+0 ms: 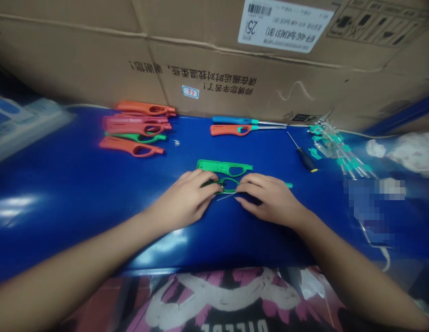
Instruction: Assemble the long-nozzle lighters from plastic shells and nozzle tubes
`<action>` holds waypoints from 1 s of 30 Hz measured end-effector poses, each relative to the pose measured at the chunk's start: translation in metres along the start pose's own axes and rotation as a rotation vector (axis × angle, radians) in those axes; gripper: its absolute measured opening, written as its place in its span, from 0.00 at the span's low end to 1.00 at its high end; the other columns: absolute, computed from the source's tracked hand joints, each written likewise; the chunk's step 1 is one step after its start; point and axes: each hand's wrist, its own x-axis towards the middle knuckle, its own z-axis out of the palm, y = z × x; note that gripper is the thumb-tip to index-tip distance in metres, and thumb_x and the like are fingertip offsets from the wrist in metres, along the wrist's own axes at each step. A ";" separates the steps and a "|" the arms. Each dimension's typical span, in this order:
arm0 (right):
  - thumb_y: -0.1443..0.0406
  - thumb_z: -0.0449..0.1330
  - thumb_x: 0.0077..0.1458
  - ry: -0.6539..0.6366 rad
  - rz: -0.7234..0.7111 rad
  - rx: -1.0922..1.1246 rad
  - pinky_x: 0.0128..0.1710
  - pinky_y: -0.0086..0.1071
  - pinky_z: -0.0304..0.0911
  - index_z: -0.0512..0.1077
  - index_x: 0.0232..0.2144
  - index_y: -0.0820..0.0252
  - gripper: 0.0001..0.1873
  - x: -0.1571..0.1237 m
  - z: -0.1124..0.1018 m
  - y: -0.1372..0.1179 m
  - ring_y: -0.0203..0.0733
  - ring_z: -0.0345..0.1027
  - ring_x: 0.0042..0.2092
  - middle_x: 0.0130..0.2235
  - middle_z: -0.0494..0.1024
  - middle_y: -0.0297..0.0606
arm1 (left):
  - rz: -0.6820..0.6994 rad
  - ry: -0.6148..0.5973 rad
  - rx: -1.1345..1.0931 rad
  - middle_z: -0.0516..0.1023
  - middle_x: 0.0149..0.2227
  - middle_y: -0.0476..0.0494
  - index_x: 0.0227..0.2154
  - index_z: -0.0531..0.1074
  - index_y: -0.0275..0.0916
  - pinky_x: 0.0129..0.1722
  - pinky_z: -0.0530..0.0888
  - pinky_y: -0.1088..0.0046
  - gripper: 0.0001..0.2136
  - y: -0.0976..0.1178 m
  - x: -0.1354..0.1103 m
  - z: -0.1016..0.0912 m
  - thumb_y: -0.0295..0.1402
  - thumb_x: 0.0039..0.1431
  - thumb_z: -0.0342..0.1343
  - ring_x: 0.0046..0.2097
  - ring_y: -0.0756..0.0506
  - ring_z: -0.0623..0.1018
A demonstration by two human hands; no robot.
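A green lighter casing half (229, 179) with a finger loop lies low over the blue table, held between both hands. My left hand (192, 196) pinches its left end, the fingers bent over it and hiding most of that part. My right hand (271, 198) grips the other side of the loop with thumb and fingers closed. A teal tip (288, 185) sticks out beyond the right hand. Just behind lies the matching green casing half (224, 167), inner side up. A thin metal piece (225, 197) shows near the right fingertips.
Orange and green lighter casings (126, 145) are stacked at back left. Two long lighters with metal barrels, one orange (230, 130), one blue (231, 120), lie by the cardboard box (107, 55). A screwdriver (306, 159) and several barrels with teal parts (342, 150) lie right.
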 end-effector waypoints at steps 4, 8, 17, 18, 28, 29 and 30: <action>0.63 0.55 0.67 0.006 -0.016 -0.017 0.40 0.33 0.65 0.74 0.42 0.55 0.09 -0.001 0.002 0.002 0.41 0.73 0.45 0.44 0.79 0.38 | 0.027 0.026 0.011 0.75 0.52 0.38 0.48 0.75 0.40 0.50 0.73 0.58 0.12 -0.002 -0.001 0.002 0.29 0.70 0.47 0.52 0.39 0.75; 0.62 0.55 0.67 0.000 -0.038 -0.007 0.41 0.34 0.64 0.75 0.42 0.54 0.09 -0.002 0.001 0.003 0.41 0.73 0.44 0.44 0.79 0.39 | 0.032 0.031 0.004 0.76 0.52 0.39 0.49 0.75 0.41 0.50 0.73 0.58 0.12 -0.003 0.000 0.000 0.29 0.70 0.48 0.52 0.39 0.75; 0.62 0.55 0.67 -0.008 -0.059 0.044 0.42 0.35 0.66 0.75 0.45 0.54 0.10 -0.002 -0.002 0.002 0.41 0.73 0.45 0.45 0.78 0.40 | 0.020 0.034 -0.038 0.76 0.50 0.39 0.48 0.76 0.41 0.51 0.72 0.58 0.11 -0.005 0.001 0.000 0.31 0.69 0.50 0.52 0.40 0.75; 0.62 0.55 0.67 -0.008 -0.062 0.042 0.42 0.35 0.66 0.76 0.44 0.55 0.10 -0.002 -0.002 0.002 0.42 0.73 0.45 0.45 0.78 0.40 | 0.022 0.034 -0.043 0.75 0.50 0.39 0.48 0.76 0.42 0.51 0.72 0.58 0.11 -0.005 0.001 0.000 0.31 0.69 0.50 0.52 0.40 0.75; 0.64 0.54 0.67 0.067 -0.053 0.063 0.42 0.34 0.68 0.78 0.41 0.56 0.11 -0.001 0.001 0.002 0.40 0.74 0.43 0.43 0.80 0.40 | 0.021 0.031 -0.062 0.76 0.50 0.39 0.48 0.76 0.41 0.52 0.72 0.58 0.11 -0.006 0.002 -0.001 0.31 0.69 0.51 0.52 0.40 0.75; 0.64 0.55 0.67 0.071 -0.054 0.073 0.42 0.34 0.68 0.78 0.41 0.56 0.11 -0.002 0.001 0.003 0.40 0.74 0.43 0.43 0.80 0.39 | 0.023 0.034 -0.062 0.76 0.50 0.39 0.48 0.76 0.41 0.52 0.72 0.58 0.11 -0.006 0.002 -0.001 0.31 0.69 0.51 0.52 0.40 0.75; 0.64 0.55 0.67 0.076 -0.055 0.080 0.42 0.33 0.68 0.78 0.42 0.56 0.11 -0.002 0.001 0.004 0.40 0.75 0.43 0.43 0.80 0.39 | 0.025 0.038 -0.062 0.76 0.50 0.39 0.48 0.76 0.41 0.51 0.72 0.58 0.11 -0.006 0.002 -0.001 0.31 0.69 0.51 0.52 0.40 0.75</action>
